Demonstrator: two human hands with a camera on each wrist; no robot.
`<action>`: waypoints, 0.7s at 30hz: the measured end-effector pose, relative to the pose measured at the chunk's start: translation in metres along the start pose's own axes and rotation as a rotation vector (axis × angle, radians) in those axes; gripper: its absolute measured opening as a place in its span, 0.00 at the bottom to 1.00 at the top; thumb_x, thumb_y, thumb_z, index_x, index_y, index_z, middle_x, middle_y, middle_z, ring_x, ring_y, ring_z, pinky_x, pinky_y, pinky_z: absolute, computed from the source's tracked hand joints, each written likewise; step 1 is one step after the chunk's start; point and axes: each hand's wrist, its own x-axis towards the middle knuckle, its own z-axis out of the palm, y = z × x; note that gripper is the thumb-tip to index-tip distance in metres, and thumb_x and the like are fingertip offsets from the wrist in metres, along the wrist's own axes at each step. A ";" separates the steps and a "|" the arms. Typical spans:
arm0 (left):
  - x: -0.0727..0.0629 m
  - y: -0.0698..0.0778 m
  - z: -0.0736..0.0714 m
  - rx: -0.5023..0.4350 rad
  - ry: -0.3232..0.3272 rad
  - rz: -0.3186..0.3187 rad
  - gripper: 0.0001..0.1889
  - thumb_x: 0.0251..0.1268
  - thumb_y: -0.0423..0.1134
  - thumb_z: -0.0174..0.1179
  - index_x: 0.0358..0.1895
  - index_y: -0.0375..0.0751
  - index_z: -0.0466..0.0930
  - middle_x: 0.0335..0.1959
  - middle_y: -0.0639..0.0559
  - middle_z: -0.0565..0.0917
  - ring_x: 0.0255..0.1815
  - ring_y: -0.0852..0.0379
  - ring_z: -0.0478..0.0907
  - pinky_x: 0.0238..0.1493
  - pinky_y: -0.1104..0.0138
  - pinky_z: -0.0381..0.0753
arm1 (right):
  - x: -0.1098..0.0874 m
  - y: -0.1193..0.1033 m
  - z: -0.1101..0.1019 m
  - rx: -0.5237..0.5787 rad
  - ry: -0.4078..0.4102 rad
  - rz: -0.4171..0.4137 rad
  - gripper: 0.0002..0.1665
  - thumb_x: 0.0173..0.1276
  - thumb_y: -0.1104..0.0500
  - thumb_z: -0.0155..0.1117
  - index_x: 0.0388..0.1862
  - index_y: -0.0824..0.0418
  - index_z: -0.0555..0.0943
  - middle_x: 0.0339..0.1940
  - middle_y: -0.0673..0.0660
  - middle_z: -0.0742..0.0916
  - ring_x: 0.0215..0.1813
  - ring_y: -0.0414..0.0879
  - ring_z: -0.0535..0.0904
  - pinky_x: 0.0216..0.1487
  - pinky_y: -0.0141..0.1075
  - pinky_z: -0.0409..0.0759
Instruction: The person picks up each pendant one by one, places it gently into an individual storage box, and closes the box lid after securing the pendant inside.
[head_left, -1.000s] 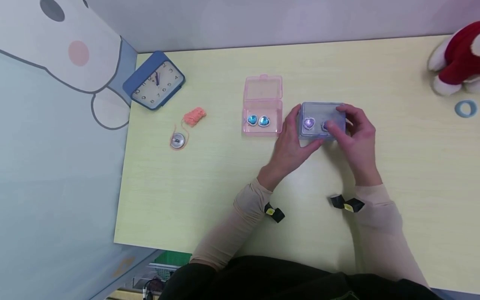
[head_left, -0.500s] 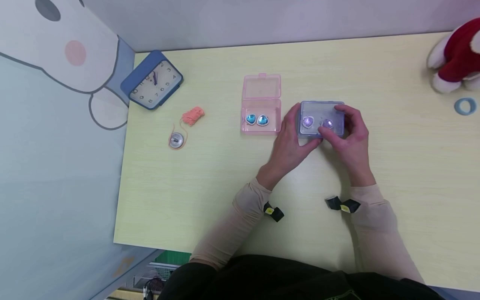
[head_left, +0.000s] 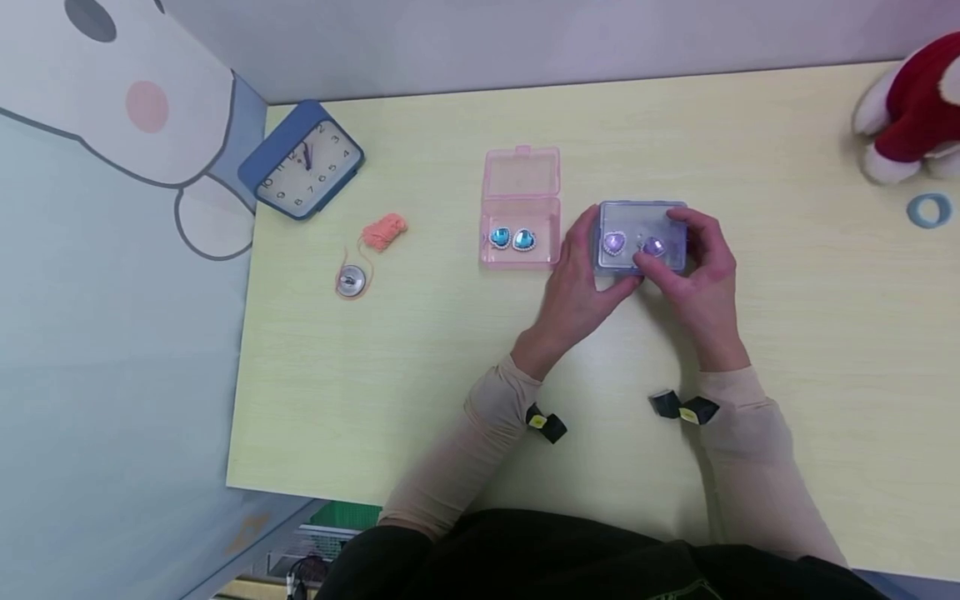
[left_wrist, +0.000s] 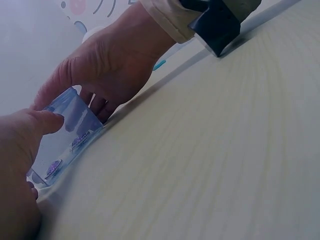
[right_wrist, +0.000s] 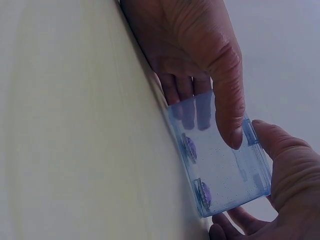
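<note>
A small clear blue plastic box (head_left: 643,218) sits between both hands, its lid apparently down. Inside lie two purple heart-shaped gems with sparkly rims, the left gem (head_left: 614,243) and the right gem (head_left: 654,247). My left hand (head_left: 577,287) grips the box's left side, thumb along the front edge. On the other side my right hand (head_left: 701,279) holds it, thumb at the front edge and fingers at the far right; in the right wrist view three of its fingers (right_wrist: 187,95) show behind the clear wall. Just left stands an open pink plastic box (head_left: 520,179) with two blue gems (head_left: 512,239).
Coral yarn (head_left: 384,232) trails a strand around a round metal piece (head_left: 350,281) on the left. A blue clock (head_left: 303,162) stands at the back left corner. At the right are a red-and-white plush toy (head_left: 918,117) and a blue ring (head_left: 929,211).
My right thumb has slid left and toward the front edge of the blue box, uncovering the right purple gem. The left hand keeps its grip; the whole view has shifted slightly.
</note>
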 end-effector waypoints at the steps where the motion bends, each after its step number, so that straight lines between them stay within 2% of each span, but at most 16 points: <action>1: 0.000 0.000 0.000 0.000 0.001 0.000 0.54 0.65 0.43 0.76 0.83 0.43 0.44 0.80 0.44 0.62 0.78 0.52 0.63 0.78 0.74 0.56 | 0.000 0.000 0.000 -0.004 -0.002 0.000 0.39 0.63 0.66 0.78 0.73 0.52 0.76 0.68 0.52 0.80 0.62 0.47 0.75 0.65 0.31 0.74; 9: -0.001 0.000 -0.001 0.001 0.003 -0.001 0.54 0.65 0.42 0.76 0.83 0.42 0.44 0.80 0.43 0.63 0.78 0.52 0.63 0.77 0.74 0.56 | 0.000 -0.004 -0.001 -0.045 0.000 0.019 0.39 0.64 0.65 0.79 0.73 0.52 0.76 0.70 0.51 0.79 0.65 0.47 0.74 0.66 0.32 0.74; 12: -0.002 0.000 -0.002 0.002 0.002 -0.005 0.54 0.65 0.43 0.76 0.83 0.44 0.43 0.80 0.44 0.63 0.78 0.53 0.63 0.77 0.75 0.56 | 0.000 -0.006 0.000 -0.096 0.007 0.012 0.39 0.64 0.64 0.79 0.73 0.54 0.76 0.72 0.51 0.77 0.68 0.47 0.73 0.67 0.32 0.74; 14: -0.003 0.000 -0.002 0.004 0.000 -0.013 0.54 0.65 0.43 0.76 0.83 0.45 0.43 0.80 0.45 0.63 0.78 0.54 0.63 0.77 0.75 0.56 | -0.001 -0.009 0.001 -0.142 0.032 -0.028 0.36 0.64 0.65 0.78 0.70 0.59 0.78 0.74 0.55 0.76 0.71 0.48 0.71 0.69 0.33 0.72; 16: -0.004 0.001 -0.002 0.013 -0.007 -0.023 0.54 0.65 0.44 0.75 0.83 0.46 0.43 0.80 0.47 0.63 0.79 0.56 0.62 0.78 0.74 0.57 | -0.002 -0.017 0.003 -0.173 0.093 -0.094 0.31 0.63 0.66 0.77 0.65 0.66 0.80 0.73 0.61 0.77 0.73 0.48 0.70 0.71 0.34 0.69; 19: -0.007 0.001 -0.002 0.031 -0.005 -0.017 0.54 0.65 0.45 0.76 0.83 0.45 0.43 0.80 0.46 0.63 0.79 0.55 0.63 0.78 0.71 0.59 | -0.005 -0.034 0.008 -0.183 0.201 -0.246 0.25 0.62 0.63 0.75 0.56 0.75 0.82 0.68 0.70 0.80 0.73 0.51 0.70 0.73 0.38 0.66; 21: -0.010 0.001 -0.001 0.049 -0.006 -0.013 0.55 0.65 0.46 0.76 0.84 0.45 0.43 0.80 0.46 0.63 0.80 0.56 0.62 0.78 0.71 0.59 | -0.006 -0.046 0.012 -0.149 0.258 -0.323 0.25 0.61 0.59 0.73 0.50 0.77 0.83 0.63 0.71 0.83 0.71 0.52 0.73 0.73 0.40 0.67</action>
